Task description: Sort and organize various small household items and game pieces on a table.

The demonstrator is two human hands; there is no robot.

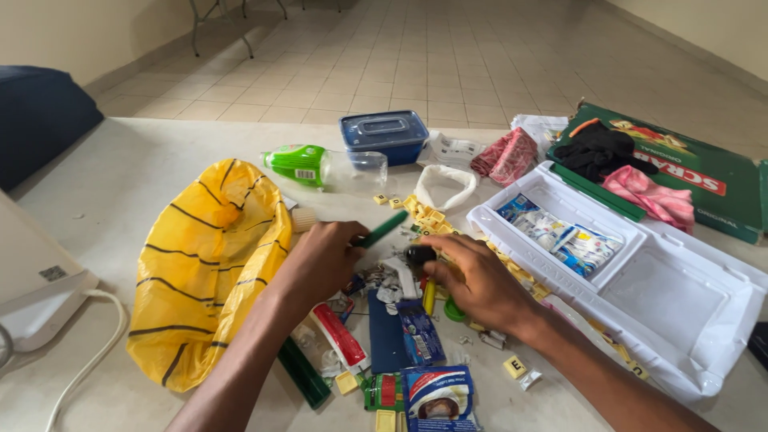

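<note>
My left hand (320, 260) is closed around a slim green stick (387, 227) that juts out to the upper right. My right hand (476, 276) rests over a heap of small clutter, its fingers curled around a small black object (419, 254); a yellow pen-like piece (430, 298) lies just under it. Yellow letter tiles (424, 213) are scattered beyond both hands. A yellow plastic bag with black stripes (204, 268) lies left of my left arm. Below the hands lie a red-and-white tube (340, 336), blue sachets (418, 332) and a green tile rack (302, 372).
A white moulded tray (680, 300) with packets (564, 236) sits at the right, a green game box lid (704, 180) with black gloves and pink cloth behind it. A blue lidded box (384, 134) and a green bottle (296, 164) stand at the back. A white device and cable (40, 296) lie left.
</note>
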